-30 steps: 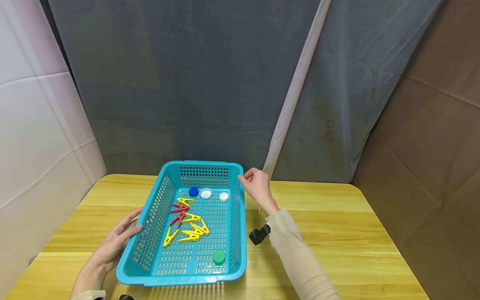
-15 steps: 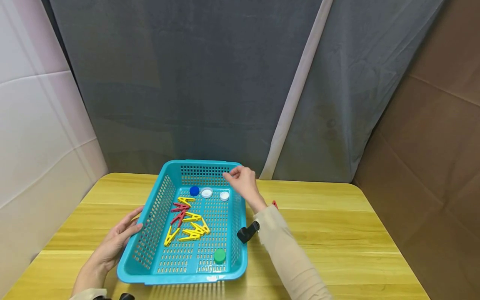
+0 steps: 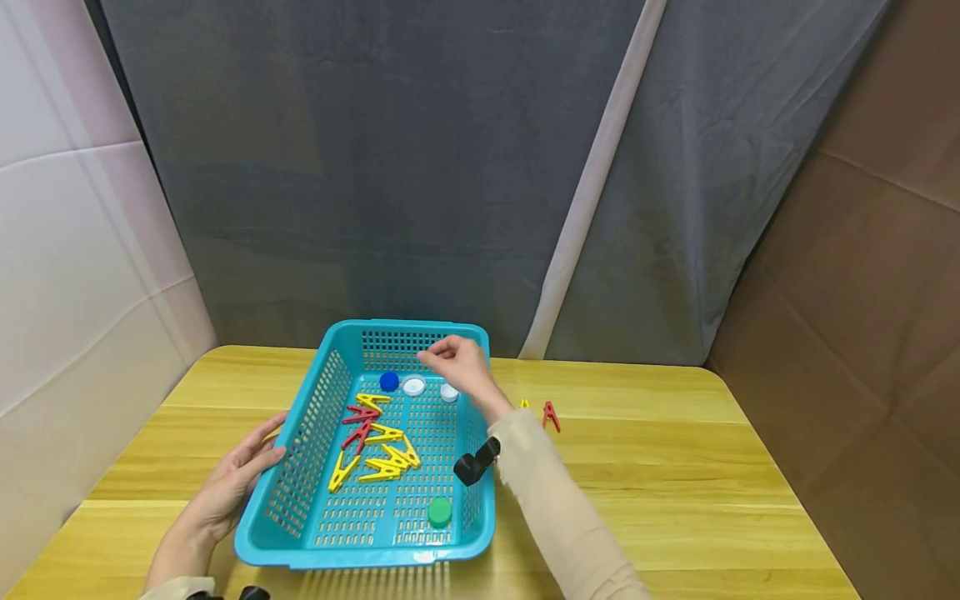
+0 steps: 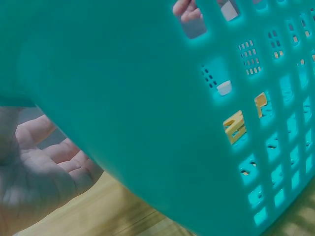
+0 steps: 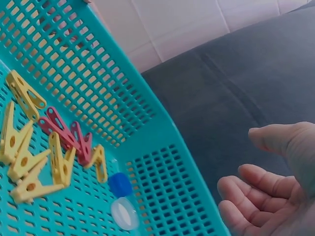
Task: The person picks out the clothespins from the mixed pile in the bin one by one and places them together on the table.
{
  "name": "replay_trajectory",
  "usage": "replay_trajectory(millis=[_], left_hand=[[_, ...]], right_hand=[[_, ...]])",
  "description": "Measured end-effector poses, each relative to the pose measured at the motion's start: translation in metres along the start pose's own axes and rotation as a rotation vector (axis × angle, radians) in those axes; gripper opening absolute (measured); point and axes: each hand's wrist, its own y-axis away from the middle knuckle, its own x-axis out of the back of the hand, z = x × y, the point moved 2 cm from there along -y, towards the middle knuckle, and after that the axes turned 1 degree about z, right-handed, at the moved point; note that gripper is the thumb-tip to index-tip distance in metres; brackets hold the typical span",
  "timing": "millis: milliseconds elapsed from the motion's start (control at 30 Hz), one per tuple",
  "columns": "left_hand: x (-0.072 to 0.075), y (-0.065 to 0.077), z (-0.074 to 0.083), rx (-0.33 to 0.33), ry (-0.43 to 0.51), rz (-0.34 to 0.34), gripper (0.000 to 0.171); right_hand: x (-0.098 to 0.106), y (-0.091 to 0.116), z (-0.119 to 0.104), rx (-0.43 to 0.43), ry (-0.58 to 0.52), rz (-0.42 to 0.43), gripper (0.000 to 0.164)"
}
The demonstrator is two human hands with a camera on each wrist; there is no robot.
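My left hand (image 3: 225,492) holds the turquoise plastic basket (image 3: 375,557) at its left side, thumb at the rim; the left wrist view shows that palm (image 4: 39,172) beside the basket wall. My right hand (image 3: 459,367) hovers over the basket's back right part. It is empty, fingers loosely bent and thumb apart from them in the right wrist view. Inside the basket lie several yellow clothespins (image 3: 343,472) and red clothespins (image 3: 360,435). A blue bottle cap (image 3: 388,382), a clear-rimmed white cap (image 3: 413,385) and a white cap (image 3: 449,393) are towards the back; a green cap (image 3: 439,512) is at front right.
On the wooden table (image 3: 675,500), right of the basket, lie a red clothespin (image 3: 551,415) and a yellow clothespin (image 3: 524,404), the latter partly hidden by my sleeve. A grey curtain (image 3: 450,167) hangs behind the table, with cloth walls at both sides.
My right hand has moved left from the basket's right rim to above its inside, uncovering the red and yellow clothespins on the table. The left hand and the basket have stayed put.
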Motion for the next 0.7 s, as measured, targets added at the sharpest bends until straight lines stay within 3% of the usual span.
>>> replay_trajectory(millis=[700], left_hand=[[-0.001, 0.001, 0.002, -0.008, 0.018, -0.015, 0.041]], right_hand=[[-0.046, -0.015, 0.009, -0.055, -0.174, -0.169, 0.036]])
